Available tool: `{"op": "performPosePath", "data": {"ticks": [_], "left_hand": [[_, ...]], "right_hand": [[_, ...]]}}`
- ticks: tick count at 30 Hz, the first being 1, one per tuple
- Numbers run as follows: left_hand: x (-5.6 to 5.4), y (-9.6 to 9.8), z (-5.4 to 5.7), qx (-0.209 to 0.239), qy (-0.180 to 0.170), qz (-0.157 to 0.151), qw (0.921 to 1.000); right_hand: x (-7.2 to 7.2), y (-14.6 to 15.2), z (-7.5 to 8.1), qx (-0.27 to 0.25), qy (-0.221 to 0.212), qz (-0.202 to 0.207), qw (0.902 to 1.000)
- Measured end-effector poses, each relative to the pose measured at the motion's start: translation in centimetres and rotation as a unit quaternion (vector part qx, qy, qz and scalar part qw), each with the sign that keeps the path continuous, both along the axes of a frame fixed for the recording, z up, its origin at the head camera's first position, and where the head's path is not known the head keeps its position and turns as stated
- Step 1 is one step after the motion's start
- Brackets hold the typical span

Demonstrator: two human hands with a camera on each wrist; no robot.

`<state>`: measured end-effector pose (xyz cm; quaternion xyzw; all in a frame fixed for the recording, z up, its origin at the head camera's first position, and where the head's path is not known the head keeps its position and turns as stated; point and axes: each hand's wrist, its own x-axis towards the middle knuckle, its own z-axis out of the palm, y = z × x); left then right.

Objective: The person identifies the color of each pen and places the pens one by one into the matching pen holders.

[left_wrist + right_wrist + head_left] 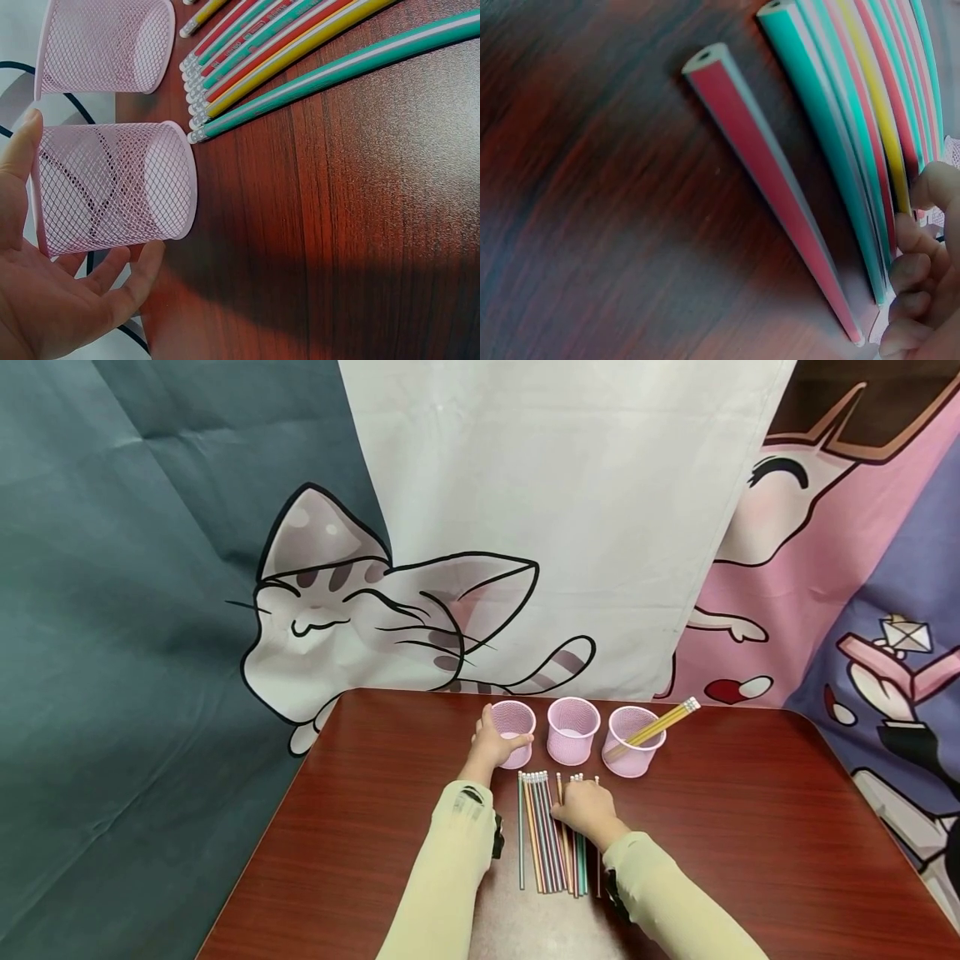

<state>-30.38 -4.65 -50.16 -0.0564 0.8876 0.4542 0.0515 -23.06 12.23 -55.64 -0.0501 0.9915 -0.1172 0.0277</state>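
Observation:
My left hand (493, 747) grips the leftmost pink mesh pencil cup (116, 187), the thumb at its rim and the other fingers along its far side. That cup stands upright with nothing inside. Over the row of pencils, my right hand (590, 811) pinches a yellow pencil (889, 142) between thumb and forefinger; its other fingers are curled. Red, green and yellow striped pencils (545, 843) lie side by side, white erasers toward the cups. A green pencil (337, 79) lies at the left end, and a red pencil (769, 187) lies apart at the right.
A second pink mesh cup (573, 752) stands in the middle. The right-hand cup (630, 764) has several yellow pencils (660, 725) leaning out to the right. All stand near the back edge of the brown wooden table (750, 827), before a cartoon-printed cloth (585, 485).

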Motion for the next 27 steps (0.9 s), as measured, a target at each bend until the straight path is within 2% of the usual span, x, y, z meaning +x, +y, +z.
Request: {"op": "performPosePath", "data": {"ticks": [6,12,21,27], "left_hand": [[-0.1,0.1,-0.2,0.001,0.005,-0.001,1.0],[-0.1,0.0,-0.2,-0.002,0.003,0.0,1.0],[-0.3,0.1,-0.6,-0.007,0.009,0.003,0.9999],[-0.4,0.0,-0.6,-0.002,0.009,0.002,1.0]], "right_hand": [[-0.1,0.0,-0.1,-0.011,0.005,-0.025,0.9996],[-0.2,0.1,0.5,-0.027,0.019,-0.041,0.9986],[0.1,0.7,2.2,-0.119,0.007,-0.085,0.9893],[-0.1,1.2,4.1,-0.158,0.021,-0.089,0.9833]]}}
